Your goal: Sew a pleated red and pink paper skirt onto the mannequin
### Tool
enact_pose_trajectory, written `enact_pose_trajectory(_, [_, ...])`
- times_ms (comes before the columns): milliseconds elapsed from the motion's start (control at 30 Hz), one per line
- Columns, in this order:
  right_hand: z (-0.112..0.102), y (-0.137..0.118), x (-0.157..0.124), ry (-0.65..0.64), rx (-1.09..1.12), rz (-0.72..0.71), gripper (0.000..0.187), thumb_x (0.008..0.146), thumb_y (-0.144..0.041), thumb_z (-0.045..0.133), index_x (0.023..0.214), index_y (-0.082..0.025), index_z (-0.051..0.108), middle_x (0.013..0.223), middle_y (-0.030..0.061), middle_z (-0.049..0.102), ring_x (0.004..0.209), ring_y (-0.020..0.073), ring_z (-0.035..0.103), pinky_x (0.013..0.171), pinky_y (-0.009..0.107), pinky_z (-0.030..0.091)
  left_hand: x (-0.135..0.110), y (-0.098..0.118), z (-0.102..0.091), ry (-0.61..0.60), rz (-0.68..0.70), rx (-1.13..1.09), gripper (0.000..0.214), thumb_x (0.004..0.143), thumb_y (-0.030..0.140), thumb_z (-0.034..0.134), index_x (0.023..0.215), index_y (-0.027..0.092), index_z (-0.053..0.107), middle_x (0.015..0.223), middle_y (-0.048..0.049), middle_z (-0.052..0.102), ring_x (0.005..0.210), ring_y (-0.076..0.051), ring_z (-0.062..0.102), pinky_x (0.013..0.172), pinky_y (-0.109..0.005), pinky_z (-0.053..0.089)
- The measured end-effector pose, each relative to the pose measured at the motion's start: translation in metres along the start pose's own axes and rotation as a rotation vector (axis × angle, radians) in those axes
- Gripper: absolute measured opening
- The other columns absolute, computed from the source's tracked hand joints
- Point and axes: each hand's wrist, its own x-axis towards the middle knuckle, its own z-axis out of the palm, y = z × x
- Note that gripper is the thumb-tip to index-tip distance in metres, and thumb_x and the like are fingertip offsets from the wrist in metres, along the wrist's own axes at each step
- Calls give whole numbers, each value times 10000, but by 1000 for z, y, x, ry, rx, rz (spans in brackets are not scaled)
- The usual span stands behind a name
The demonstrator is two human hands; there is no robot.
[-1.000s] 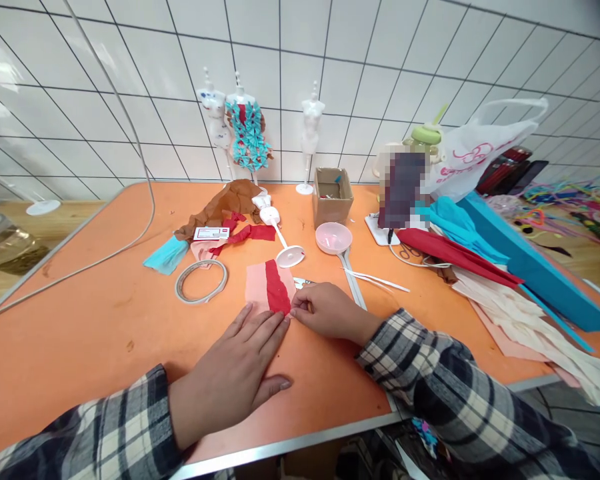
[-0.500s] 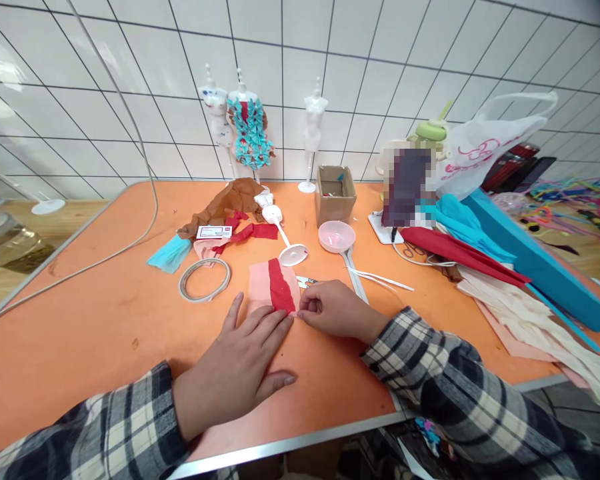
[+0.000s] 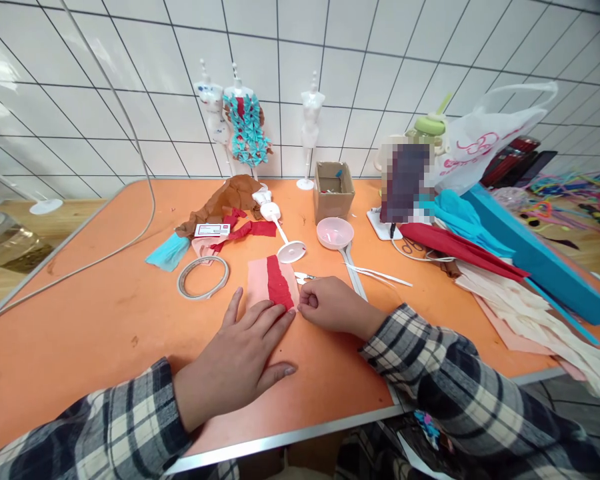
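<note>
The sheet (image 3: 257, 275) lies flat on the table (image 3: 145, 373), pale pink, with a red strip (image 3: 279, 285) along its right-hand part. From my left palm it is at 1 o'clock; from my right knuckles, between 9 and 10. The strip's long axis runs from 11 o'clock down to 5, so its near end points into the gap between my two sets of fingertips.

My left hand (image 3: 237, 353) is palm down, its middle fingers close together over the sheet's near edge, the little finger spread toward 12, the thumb out toward 2 on bare table. The left fingertips overlap the strip's near end, so that hand is the nearer to it.

My right hand (image 3: 333, 305) is curled, thumb and forefinger pressed together at the sheet's near right corner, at 4 o'clock from its middle. They look to be pinching that corner, though the tips are too small to make out clearly. Just beyond them, at 11, lies a metal tool (image 3: 305, 276); the tape (image 3: 181, 285) sits at 9 from the sheet.
</note>
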Motion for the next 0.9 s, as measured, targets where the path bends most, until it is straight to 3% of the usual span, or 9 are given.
enact_pose_trajectory(100, [-3, 2, -5, 34, -64, 33, 38, 787, -210, 603, 792, -191, 635, 714, 2, 654, 630, 138, 530, 560, 252, 295, -1, -2, 1, 18, 18, 25, 658, 969, 587, 431, 1475, 168, 454, 1424, -130, 563, 1318, -334, 438, 1199, -634, 24])
enact_pose_trajectory(233, [-7, 4, -27, 83, -88, -112, 374, 846, -175, 540, 1199, -239, 647, 843, 6, 704, 685, 143, 580, 621, 250, 345, -1, -3, 1, 12, 30, 33, 667, 977, 572, 427, 1514, 178, 394, 1509, -109, 491, 1365, -326, 403, 1212, -599, 70])
enact_pose_trajectory(300, [-5, 5, -36, 48, -184, -203, 467, 858, -159, 514, 1293, -290, 625, 852, 13, 711, 707, 156, 600, 632, 262, 348, -1, -3, 1, 7, 29, 30, 679, 980, 566, 427, 1533, 177, 359, 1524, -108, 476, 1374, -326, 398, 1211, -595, 108])
enact_pose_trajectory(433, [1, 3, -41, -43, -323, -232, 472, 883, -197, 511, 1333, -288, 624, 858, 45, 715, 723, 173, 619, 596, 273, 331, -2, -3, 2, 4, 25, 6, 670, 987, 538, 432, 1550, 190, 322, 1533, -112, 468, 1398, -326, 392, 1202, -607, 159])
enact_pose_trajectory(600, [0, -1, -38, -75, -272, -174, 443, 898, -191, 502, 1299, -294, 658, 877, 42, 728, 746, 170, 640, 607, 274, 353, -5, -5, 1, -89, 43, -65, 721, 1005, 523, 393, 1597, 207, 131, 1584, -130, 391, 1473, -308, 326, 1188, -588, 224])
enact_pose_trajectory(700, [-1, 1, -38, -72, -256, -174, 435, 894, -181, 497, 1276, -283, 679, 884, 44, 733, 750, 173, 642, 619, 276, 367, -5, -5, -1, -152, 34, -64, 727, 1009, 541, 358, 1598, 209, 92, 1603, -148, 336, 1485, -314, 309, 1184, -613, 197])
enact_pose_trajectory(900, [0, 10, -36, 13, -233, -174, 428, 864, -164, 528, 1234, -279, 709, 865, 42, 738, 768, 169, 647, 655, 266, 395, -5, -3, -2, -128, 26, -55, 721, 1014, 536, 350, 1594, 235, 48, 1591, -143, 353, 1479, -311, 324, 1175, -643, 174])
